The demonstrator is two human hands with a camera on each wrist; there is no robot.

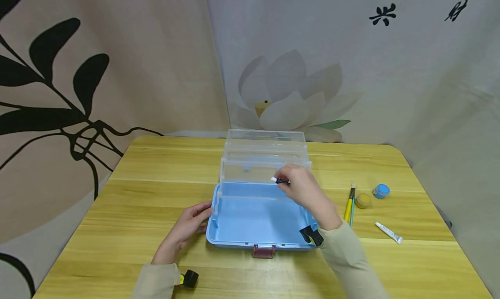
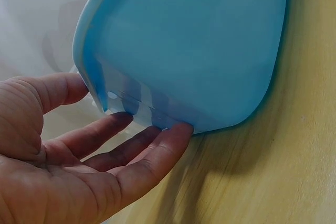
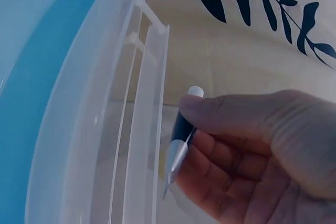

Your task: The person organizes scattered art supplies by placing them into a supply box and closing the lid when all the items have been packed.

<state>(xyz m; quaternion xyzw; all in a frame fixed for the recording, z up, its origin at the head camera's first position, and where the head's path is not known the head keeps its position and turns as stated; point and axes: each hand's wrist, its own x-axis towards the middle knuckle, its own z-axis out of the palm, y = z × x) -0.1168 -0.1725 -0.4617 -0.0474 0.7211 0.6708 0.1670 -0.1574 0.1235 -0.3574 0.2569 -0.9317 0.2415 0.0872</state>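
A blue plastic storage box lies open on the table, its clear tiered trays raised at the back. My left hand holds the box by its left side; in the left wrist view the thumb is at the rim and the fingers lie along the outer wall. Above the back of the box, my right hand pinches a small paint tube between thumb and fingers. That tube has a white cap, a dark band and a flat, pale tail. It is beside the clear trays, apart from them.
Right of the box lie a yellow-handled brush and a green-handled one. Near them are a yellow-lidded jar, a blue paint jar and a white tube. A brown latch sticks out at the box's front.
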